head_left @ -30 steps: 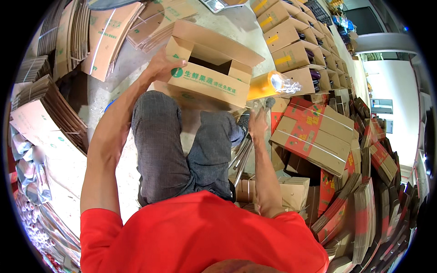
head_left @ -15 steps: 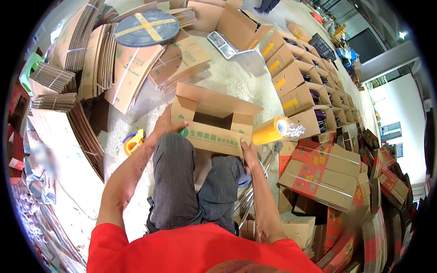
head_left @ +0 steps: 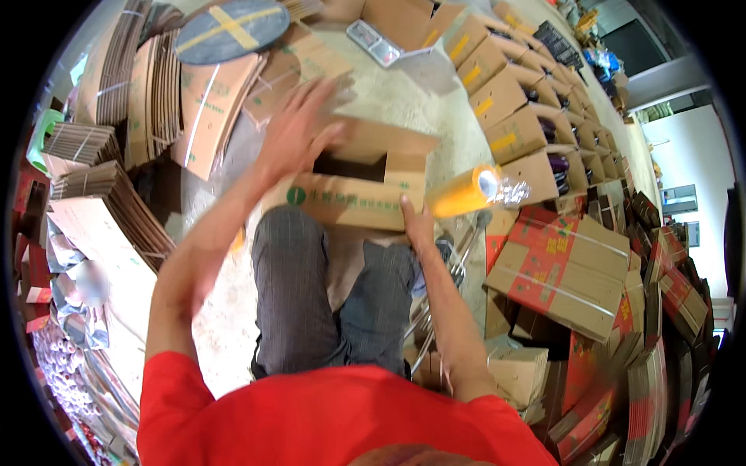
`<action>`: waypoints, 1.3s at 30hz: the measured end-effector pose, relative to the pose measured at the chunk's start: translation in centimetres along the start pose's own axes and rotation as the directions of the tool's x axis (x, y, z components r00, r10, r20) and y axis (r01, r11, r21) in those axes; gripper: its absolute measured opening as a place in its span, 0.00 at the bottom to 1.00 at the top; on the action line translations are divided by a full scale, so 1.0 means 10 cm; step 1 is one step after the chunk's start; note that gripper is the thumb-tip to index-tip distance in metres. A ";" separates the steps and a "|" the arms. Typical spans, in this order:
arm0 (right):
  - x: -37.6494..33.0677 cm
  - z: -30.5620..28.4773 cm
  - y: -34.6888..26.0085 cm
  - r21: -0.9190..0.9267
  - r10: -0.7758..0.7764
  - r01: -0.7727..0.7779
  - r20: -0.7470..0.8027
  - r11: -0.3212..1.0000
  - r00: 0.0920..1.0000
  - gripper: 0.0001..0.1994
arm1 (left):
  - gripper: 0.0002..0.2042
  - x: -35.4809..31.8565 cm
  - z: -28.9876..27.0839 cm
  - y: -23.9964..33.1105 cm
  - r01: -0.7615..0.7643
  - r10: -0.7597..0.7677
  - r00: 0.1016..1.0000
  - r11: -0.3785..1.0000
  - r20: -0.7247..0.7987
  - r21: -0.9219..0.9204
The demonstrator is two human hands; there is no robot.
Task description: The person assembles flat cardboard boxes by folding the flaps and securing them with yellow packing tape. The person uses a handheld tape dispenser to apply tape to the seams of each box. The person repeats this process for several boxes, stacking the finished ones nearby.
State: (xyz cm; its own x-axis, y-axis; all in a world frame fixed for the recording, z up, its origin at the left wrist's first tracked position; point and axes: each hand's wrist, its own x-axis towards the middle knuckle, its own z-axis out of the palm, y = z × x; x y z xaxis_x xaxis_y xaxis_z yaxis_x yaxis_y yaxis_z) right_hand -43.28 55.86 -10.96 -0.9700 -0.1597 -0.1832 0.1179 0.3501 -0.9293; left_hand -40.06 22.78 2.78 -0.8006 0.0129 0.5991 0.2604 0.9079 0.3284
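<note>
A brown cardboard box (head_left: 350,203) with green print stands in front of my knees, its far flap up and its dark inside showing. My left hand (head_left: 299,136), smeared by motion, is raised over the box's left side with its fingers apart and nothing in them. At the front right corner, my right hand (head_left: 418,221) grips the box, thumb on the front panel. A yellow-orange roll (head_left: 458,194) with shiny clear film at its end lies just right of the box. Part of an orange tape dispenser (head_left: 238,236) shows beside my left forearm.
Bundled flat cardboard (head_left: 210,109) fills the left, with a round grey lid (head_left: 233,33) on top. A scale (head_left: 374,43) sits ahead. Rows of boxes holding eggplants (head_left: 536,128) line the right. Red-and-brown cartons (head_left: 556,272) are piled nearer on the right.
My left hand has let go of the box's left corner and moved up and right over its left side. The box has tilted slightly; my right hand still holds its corner.
</note>
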 end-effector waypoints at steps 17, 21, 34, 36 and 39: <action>-0.16 0.07 -0.17 -0.204 -0.355 0.329 -0.106 0.922 0.929 0.29 | 0.33 -0.37 0.93 0.14 -0.191 0.139 0.769 0.981 0.624 0.017; -0.08 0.06 -0.08 -0.197 -0.355 0.327 -0.129 0.924 0.926 0.28 | 0.34 -0.41 0.99 0.15 -0.269 0.207 0.816 0.962 0.540 0.038; 0.56 -0.26 0.41 -0.033 0.077 -0.073 0.123 0.997 0.989 0.33 | 0.34 -0.45 1.00 0.17 -0.205 0.224 0.844 0.974 0.486 -0.092; 0.40 -0.07 0.11 0.169 0.222 -0.253 0.181 0.953 0.958 0.32 | 0.31 -0.51 0.92 0.06 -0.135 0.190 0.851 0.980 0.489 -0.147; 0.42 0.01 -0.03 0.092 0.183 -0.203 0.195 0.975 0.964 0.34 | 0.26 -0.76 0.80 -0.12 0.012 0.014 0.996 0.957 0.086 -0.290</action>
State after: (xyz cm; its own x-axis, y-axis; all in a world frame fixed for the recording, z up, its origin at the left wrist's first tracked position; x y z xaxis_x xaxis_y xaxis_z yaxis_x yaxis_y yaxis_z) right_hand -47.40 54.95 -11.46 -0.8720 -0.2695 -0.4086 0.3315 0.2889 -0.8981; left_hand -38.61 24.95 -8.01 -0.8404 0.0617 0.5384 0.3964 0.7476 0.5330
